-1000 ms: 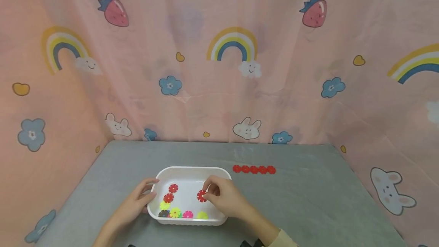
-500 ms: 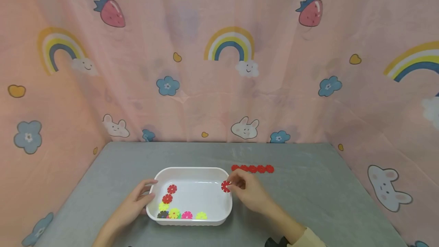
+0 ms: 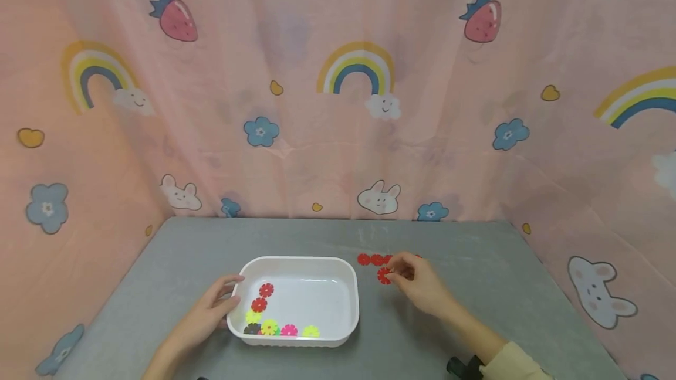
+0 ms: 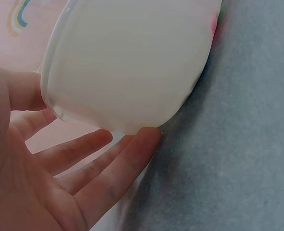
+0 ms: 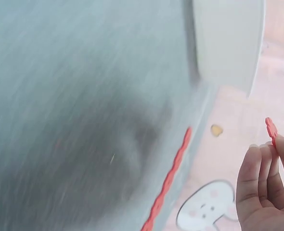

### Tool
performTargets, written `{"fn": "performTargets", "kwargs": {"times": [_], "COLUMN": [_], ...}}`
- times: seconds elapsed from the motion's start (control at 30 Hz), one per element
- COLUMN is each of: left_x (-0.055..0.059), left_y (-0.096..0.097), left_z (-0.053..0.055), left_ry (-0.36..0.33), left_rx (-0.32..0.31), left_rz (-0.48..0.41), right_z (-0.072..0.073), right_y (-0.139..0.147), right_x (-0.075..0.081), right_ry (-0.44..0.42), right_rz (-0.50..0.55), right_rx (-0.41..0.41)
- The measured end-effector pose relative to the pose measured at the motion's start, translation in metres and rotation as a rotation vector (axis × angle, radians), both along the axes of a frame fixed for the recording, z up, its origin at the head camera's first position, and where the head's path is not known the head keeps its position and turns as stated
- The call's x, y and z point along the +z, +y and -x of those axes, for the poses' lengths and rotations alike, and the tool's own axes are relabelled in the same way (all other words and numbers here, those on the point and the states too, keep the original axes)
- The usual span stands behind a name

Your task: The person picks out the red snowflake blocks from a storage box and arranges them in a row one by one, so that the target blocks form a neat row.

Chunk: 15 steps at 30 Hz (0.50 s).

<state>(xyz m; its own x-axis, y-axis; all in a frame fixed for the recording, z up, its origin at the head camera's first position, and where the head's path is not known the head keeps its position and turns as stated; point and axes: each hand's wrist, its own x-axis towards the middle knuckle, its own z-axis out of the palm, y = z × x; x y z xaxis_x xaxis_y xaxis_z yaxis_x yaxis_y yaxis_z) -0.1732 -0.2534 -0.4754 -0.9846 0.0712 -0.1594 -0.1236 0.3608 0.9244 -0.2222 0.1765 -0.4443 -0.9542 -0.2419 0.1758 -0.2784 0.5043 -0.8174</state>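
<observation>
My left hand (image 3: 213, 304) holds the left end of a white plastic tray (image 3: 296, 342); in the left wrist view, fingertips press its outer wall (image 4: 127, 72) with another digit at the rim. Inside the tray, two red snowflake discs (image 3: 259, 305) lie at the left, and yellow (image 3: 269, 327), pink (image 3: 289, 331) and dark ones (image 3: 252, 329) lie along the near side. To the tray's right, my right hand (image 3: 419, 286) pinches a red snowflake disc (image 3: 384, 276) between thumb and fingertips, seen edge-on in the right wrist view (image 5: 271, 129). Behind it runs a row of red discs (image 3: 377, 260), partly hidden by the hand.
A grey cloth-like surface (image 3: 502, 304) covers the table. Pink patterned curtains (image 3: 296, 180) stand along its back and sides. In the right wrist view, the row of discs (image 5: 167, 185) lies near the table's far edge.
My right hand has moved from inside the tray, over its right wall, out to the right with the red snowflake disc. The left hand stays at the tray's left end.
</observation>
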Motion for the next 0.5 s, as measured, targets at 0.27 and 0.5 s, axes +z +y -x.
{"fn": "performTargets", "kwargs": {"times": [0.27,0.5], "left_x": [-0.001,-0.001], "left_y": [0.0,0.001], "left_z": [0.001,0.002], "left_ry": [0.002,0.0], "left_rx": [-0.006,-0.009], "left_rz": [0.002,0.008], "right_z": [0.01,0.019], "right_y": [0.034,0.057], "right_x": [0.001,-0.003], "right_ry": [0.029,0.053], "right_rz": [-0.029,-0.043], "right_rx": [-0.031,-0.115]}}
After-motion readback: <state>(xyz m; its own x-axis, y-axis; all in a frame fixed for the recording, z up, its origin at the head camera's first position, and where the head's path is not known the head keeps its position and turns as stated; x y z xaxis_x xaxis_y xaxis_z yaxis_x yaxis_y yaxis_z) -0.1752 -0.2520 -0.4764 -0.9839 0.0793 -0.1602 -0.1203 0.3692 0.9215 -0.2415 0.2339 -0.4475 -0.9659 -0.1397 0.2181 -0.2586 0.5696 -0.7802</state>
